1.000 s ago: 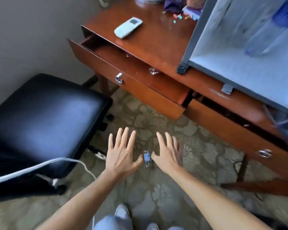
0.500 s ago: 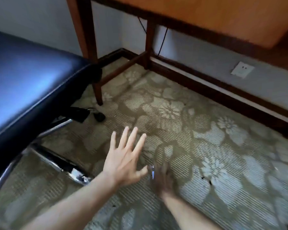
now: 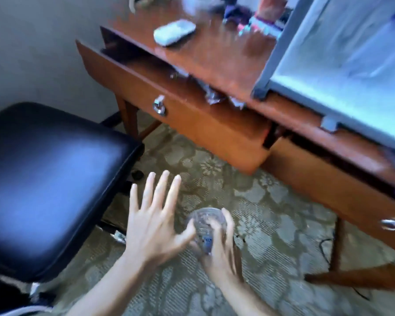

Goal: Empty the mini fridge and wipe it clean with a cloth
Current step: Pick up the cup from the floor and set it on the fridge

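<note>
A wooden desk (image 3: 226, 58) with an open drawer (image 3: 176, 115) is standing ahead, a white remote (image 3: 174, 33) lying on top. The open mini fridge (image 3: 342, 65) is sitting at the desk's right end, partly cut off. A black padded chair (image 3: 50, 179) is crowding the left. Over patterned carpet (image 3: 271, 224), the right hand (image 3: 219, 245) is gripping a clear plastic bottle (image 3: 206, 226); its blue label is blurring beyond reading. The left hand (image 3: 153, 224) is spreading its fingers flat, thumb touching the bottle.
</note>
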A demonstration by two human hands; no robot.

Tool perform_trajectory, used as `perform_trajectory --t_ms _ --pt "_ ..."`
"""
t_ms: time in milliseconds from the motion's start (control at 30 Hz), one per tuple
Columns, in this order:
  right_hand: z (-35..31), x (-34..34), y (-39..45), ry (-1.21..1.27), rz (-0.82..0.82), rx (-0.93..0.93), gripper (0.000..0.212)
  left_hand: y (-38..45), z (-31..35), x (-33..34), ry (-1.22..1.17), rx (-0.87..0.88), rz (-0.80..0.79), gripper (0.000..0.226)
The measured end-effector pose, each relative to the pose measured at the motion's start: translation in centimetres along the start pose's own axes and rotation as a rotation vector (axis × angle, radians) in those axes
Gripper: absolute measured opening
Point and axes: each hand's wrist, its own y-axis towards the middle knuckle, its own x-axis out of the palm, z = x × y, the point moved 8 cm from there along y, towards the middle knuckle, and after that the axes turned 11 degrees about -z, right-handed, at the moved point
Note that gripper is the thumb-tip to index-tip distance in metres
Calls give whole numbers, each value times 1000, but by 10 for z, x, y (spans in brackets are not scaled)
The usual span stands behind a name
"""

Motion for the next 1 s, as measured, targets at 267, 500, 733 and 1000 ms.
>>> perform_trajectory --t_ms 267,500,733,1000 --pt "-143 -283 -46 155 297 -141 70 -33 75 -254 -8 66 46 102" --pt "-205 -478 -53 77 556 -163 65 -13 149 -417 6 228 170 97" --pt "-208 -646 -60 -92 855 -132 58 21 254 -520 43 457 276 99" --pt "-134 -784 -7 -215 950 145 59 91 340 -550 119 566 238 97"
